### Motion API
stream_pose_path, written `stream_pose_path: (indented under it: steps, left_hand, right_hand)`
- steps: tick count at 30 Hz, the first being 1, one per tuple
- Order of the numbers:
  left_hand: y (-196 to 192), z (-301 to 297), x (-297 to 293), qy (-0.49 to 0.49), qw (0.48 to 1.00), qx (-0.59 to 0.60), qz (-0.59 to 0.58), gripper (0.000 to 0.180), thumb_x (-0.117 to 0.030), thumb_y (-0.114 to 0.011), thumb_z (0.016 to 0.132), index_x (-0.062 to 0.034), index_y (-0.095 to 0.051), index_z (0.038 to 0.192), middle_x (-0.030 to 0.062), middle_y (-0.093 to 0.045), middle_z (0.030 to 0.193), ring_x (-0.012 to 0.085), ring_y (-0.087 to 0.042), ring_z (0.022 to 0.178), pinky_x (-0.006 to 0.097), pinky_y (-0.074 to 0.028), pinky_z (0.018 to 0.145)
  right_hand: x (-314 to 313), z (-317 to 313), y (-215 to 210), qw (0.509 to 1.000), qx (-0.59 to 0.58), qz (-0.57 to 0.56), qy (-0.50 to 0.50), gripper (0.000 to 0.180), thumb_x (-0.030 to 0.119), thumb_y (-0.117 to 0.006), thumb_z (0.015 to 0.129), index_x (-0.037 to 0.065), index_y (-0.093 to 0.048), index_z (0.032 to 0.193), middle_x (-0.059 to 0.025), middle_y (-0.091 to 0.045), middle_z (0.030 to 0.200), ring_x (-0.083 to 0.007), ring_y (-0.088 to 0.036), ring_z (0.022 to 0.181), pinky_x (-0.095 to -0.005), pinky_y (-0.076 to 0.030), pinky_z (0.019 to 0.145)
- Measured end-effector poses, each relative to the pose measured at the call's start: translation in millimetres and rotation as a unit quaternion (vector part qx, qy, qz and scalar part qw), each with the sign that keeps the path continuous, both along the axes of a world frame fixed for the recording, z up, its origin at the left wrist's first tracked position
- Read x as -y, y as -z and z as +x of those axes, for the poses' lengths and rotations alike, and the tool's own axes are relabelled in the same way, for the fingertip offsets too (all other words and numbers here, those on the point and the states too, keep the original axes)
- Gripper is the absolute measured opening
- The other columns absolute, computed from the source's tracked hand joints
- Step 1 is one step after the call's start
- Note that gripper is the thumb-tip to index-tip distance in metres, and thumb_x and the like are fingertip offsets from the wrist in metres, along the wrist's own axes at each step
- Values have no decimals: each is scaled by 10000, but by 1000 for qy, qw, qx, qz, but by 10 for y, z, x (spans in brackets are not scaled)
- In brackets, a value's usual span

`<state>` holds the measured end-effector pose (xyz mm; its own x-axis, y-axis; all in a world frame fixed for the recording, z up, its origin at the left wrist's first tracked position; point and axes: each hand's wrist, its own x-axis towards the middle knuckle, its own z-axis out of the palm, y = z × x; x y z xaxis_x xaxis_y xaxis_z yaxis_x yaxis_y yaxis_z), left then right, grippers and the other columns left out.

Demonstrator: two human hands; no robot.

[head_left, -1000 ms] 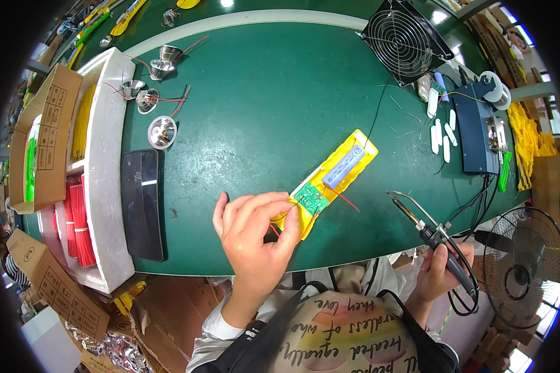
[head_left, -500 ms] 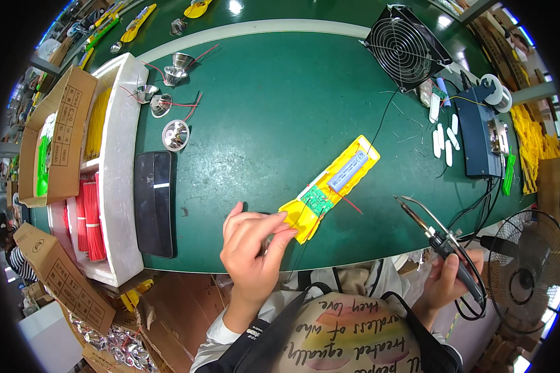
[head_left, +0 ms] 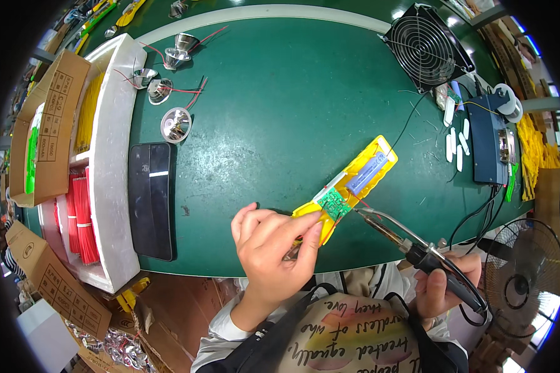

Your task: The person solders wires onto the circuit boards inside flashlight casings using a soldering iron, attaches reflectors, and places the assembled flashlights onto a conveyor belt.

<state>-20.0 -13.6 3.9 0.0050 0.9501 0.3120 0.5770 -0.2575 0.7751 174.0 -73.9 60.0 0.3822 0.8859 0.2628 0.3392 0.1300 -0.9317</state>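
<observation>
A yellow plastic housing (head_left: 382, 149) lies open on the green bench, slanting away to the right. Inside it sit a blue cylindrical battery (head_left: 367, 174) and a small green circuit board (head_left: 333, 204) with thin red wires. My left hand (head_left: 274, 252) pinches thumb and forefinger together over the housing's near end, next to the board; what is between the fingertips is hidden. A soldering iron (head_left: 426, 258) with a curved metal tube along its shaft is gripped in my right hand (head_left: 445, 289). Its tip is close to the board's right edge; whether they touch I cannot tell.
Left stand a white foam box (head_left: 115, 186) with red and yellow wire bundles, a cardboard box (head_left: 59, 124) and a black phone-like slab (head_left: 152, 202). Silver reflector cups (head_left: 176, 124) lie beyond. Right are a black fan (head_left: 426, 46), white strips (head_left: 465, 128) and a blue soldering station (head_left: 486, 140).
My right hand has brought the soldering iron leftward, its tip now beside the circuit board. My left hand has closed in over the housing's near end. The whole view has shifted slightly.
</observation>
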Motion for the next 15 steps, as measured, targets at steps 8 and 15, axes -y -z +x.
stream_pose_path:
  steps: [8,15]
  left_hand:
    - [50,46,-36,-13,999,-6,49,165,-33,-696,544,-109,-613,664,-10,-503,598,160,-458,575,348,-366,708]
    - [39,46,-49,-14,998,-21,52,176,-29,-700,534,-114,-607,657,-21,-502,602,159,-454,574,337,-367,687]
  right_hand:
    - [-53,-66,74,997,-8,-57,-43,348,190,-663,717,7,-374,777,-110,-540,569,-120,-525,454,-205,-413,427]
    - [-95,-111,45,997,-23,-66,-40,371,214,-662,721,13,-356,783,-96,-523,551,-118,-517,443,-205,-407,415]
